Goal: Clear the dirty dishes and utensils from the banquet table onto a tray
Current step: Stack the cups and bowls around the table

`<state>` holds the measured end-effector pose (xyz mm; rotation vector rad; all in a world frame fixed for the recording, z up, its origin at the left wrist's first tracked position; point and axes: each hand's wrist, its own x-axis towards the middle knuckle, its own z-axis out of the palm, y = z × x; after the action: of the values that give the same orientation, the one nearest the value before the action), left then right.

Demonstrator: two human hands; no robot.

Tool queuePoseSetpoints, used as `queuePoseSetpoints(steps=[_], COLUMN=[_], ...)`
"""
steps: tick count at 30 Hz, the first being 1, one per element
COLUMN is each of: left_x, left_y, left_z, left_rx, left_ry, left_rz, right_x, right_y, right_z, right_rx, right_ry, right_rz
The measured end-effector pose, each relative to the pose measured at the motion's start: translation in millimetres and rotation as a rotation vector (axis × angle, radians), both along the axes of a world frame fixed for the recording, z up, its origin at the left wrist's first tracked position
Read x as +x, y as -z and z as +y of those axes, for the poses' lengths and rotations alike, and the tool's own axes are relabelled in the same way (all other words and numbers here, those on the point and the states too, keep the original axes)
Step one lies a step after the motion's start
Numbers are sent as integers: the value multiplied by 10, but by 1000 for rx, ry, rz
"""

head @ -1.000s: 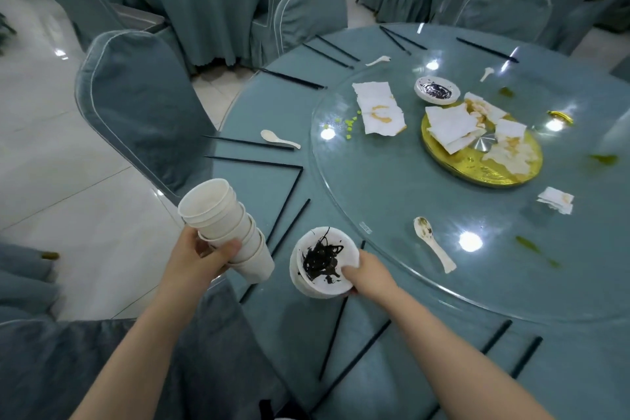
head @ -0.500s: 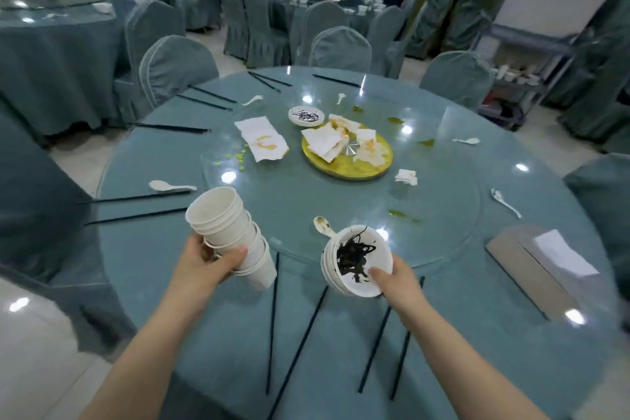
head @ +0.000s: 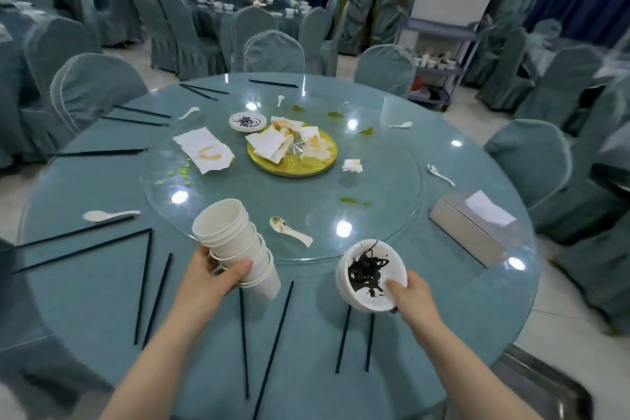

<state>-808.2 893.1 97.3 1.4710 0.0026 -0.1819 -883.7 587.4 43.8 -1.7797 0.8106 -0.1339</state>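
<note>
Left hand (head: 213, 274) fingers wrapped round tilted stack of white cups (head: 235, 245), held over counter (head: 85, 283) near edge. My right hand (head: 414, 295) pinching rim of stacked white bowls (head: 371, 276), dark scraps inside. Dirty spoon (head: 289, 230) on glass turntable (head: 385, 211) between them. Black chopsticks (head: 262, 348) along near edge.

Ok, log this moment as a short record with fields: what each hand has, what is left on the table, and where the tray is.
left hand: grips a stack of white cups, tilted
right hand: holds a stack of white bowls, dark scraps in the top one
glass turntable: gold plate with soiled napkins, small dish, one spoon, stained napkin
tablecloth: black chopsticks, white spoons
tray: metal, lower right, beside the table, mostly out of frame
</note>
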Motion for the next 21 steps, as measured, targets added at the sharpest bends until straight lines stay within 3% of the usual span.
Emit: queuePoseSetpoints(steps=[11, 15, 21], left_x=[120, 173, 126], left_y=[172, 178, 150], left_z=[455, 658, 913], left_rx=[49, 60, 110], left_ry=[-153, -266, -413], left_rz=[56, 87, 117], right_x=[643, 1122, 1716], right_y=[327, 390, 649], right_z=[344, 624, 1181], right_rx=[-246, -295, -511], right_ry=[-162, -405, -939], right_rz=[191, 198, 194])
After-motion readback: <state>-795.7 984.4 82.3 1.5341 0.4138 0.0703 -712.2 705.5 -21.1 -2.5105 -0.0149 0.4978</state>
